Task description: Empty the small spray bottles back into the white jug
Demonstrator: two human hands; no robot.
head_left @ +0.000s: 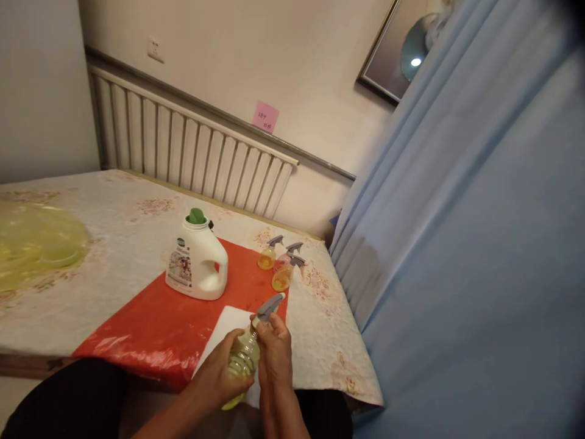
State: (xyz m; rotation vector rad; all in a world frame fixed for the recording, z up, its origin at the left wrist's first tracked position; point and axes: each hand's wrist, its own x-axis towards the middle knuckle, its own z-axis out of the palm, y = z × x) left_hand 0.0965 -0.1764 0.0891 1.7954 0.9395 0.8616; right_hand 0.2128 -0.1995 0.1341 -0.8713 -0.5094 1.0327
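The left hand is curled around a yellow spray bottle. The right hand pinches its gray top. A white jug stands on a red sheet.

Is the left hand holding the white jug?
No, the left hand grips a spray bottle, while the white jug stands apart on the red sheet.

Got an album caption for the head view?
Left fingers and right fingers hold a greenish spray bottle near a white jug on a red sheet.
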